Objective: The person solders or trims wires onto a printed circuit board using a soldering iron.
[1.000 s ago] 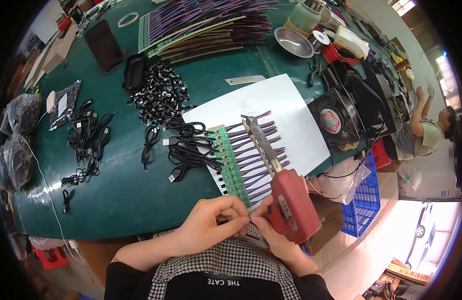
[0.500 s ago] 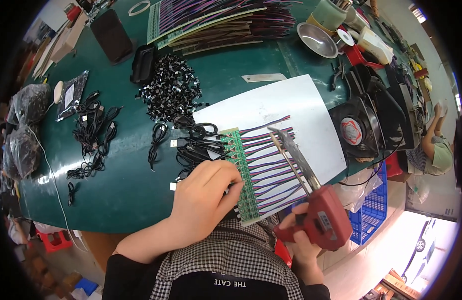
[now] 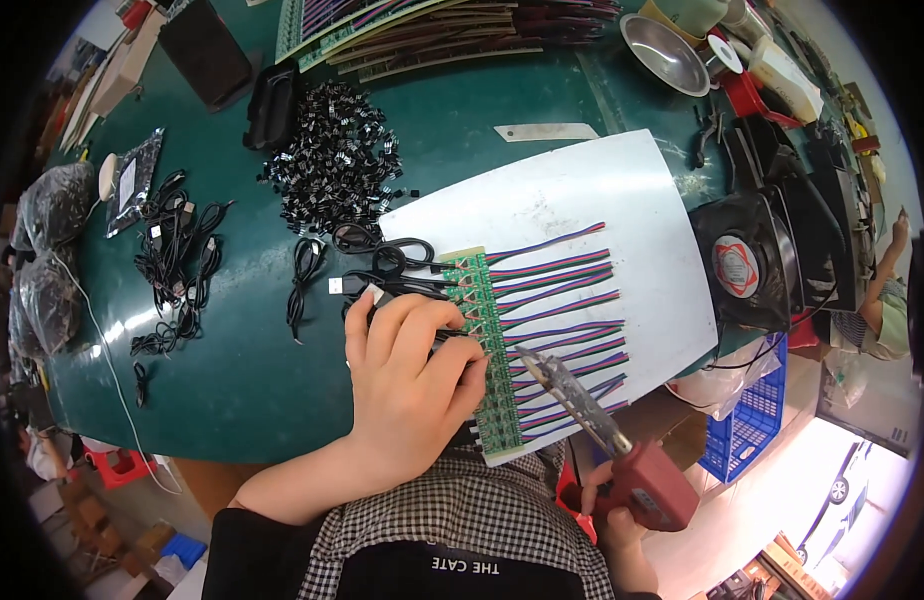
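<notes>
My right hand point(image 3: 622, 525) grips a red soldering gun point(image 3: 656, 488), its metal tip hovering by the middle of a green circuit board panel point(image 3: 498, 385). My left hand point(image 3: 407, 385) is bent over the panel's left edge, its fingers closed around a black USB cable whose end is partly hidden under them. A white USB plug point(image 3: 378, 295) shows by the fingertips. Above the hand, black cables point(image 3: 407, 255) run to the upper part of the panel. Red, blue, green and black ribbon wires point(image 3: 557, 272) fan out from its right side over a white sheet point(image 3: 672, 280).
Small black parts point(image 3: 332, 160) lie heaped beyond the cables. Coiled USB cables point(image 3: 177, 245) sit at left. Wired panels point(image 3: 422, 40) are stacked at the back; a blade point(image 3: 547, 132), metal bowl point(image 3: 665, 55) and black fan point(image 3: 742, 265) are to the right. Another person point(image 3: 887, 300) is at far right.
The soldering gun's tip has come down and left, from over the wires to beside the panel. My left fingers have spread upward along the cables, and the view has shifted slightly.
</notes>
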